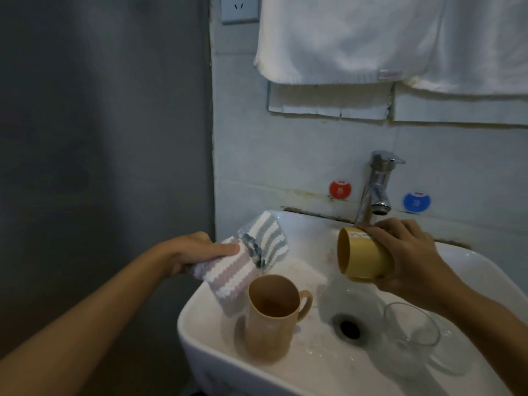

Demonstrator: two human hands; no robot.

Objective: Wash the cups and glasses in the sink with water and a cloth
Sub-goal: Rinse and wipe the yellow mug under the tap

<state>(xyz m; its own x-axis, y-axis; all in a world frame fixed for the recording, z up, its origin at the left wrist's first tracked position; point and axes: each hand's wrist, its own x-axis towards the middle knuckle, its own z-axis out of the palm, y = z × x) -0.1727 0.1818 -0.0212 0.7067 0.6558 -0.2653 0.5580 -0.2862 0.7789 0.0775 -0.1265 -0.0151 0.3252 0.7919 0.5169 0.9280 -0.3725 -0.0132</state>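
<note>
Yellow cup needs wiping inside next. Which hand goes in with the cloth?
Left. The left hand already grips the cloth, and the yellow cup, held tilted by the right hand, opens toward it.

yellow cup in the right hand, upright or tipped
Tipped. The yellow cup lies on its side in the right hand, under the tap, its open mouth facing left.
</note>
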